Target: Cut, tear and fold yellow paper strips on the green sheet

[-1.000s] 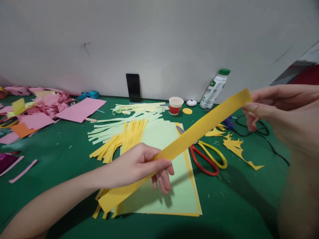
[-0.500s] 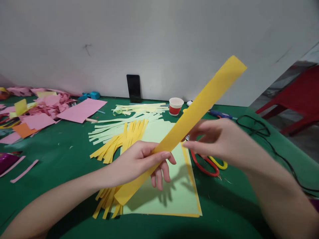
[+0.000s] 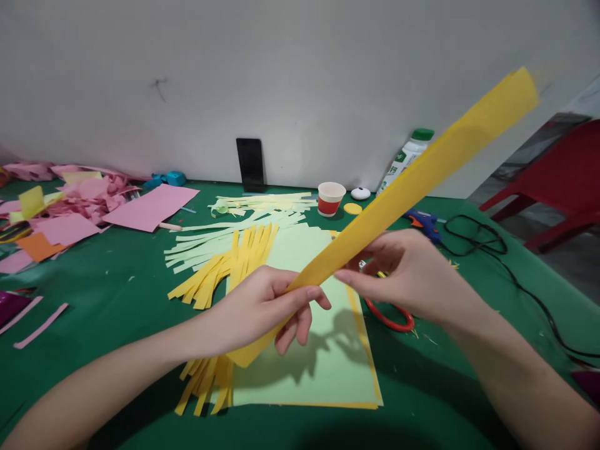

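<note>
My left hand (image 3: 276,306) is closed on a long yellow paper strip (image 3: 417,181), pinching it near its lower end between thumb and fingers. The strip slants up to the right, slightly curled along its length, its far end blurred. My right hand (image 3: 398,269) is curled at the strip's lower edge, partway along, with some fingertips hidden behind it. Underneath lies a pale green paper sheet (image 3: 304,375) with yellow paper edges showing. Yellow fringe strips (image 3: 250,250) lie on its left side. Red-handled scissors (image 3: 394,322) rest partly behind my right hand.
Pale green cut strips (image 3: 201,244), a paper cup (image 3: 330,200), a phone (image 3: 250,165) and a bottle (image 3: 410,156) stand or lie toward the wall. Pink paper scraps (image 3: 89,206) cover the left. A blue glue gun (image 3: 425,224) trails a black cord (image 3: 525,287) at right.
The strip has swung lower and further right at its far end, and now looks curled. My left hand has barely moved. My right hand has shifted slightly left at the thumb.
</note>
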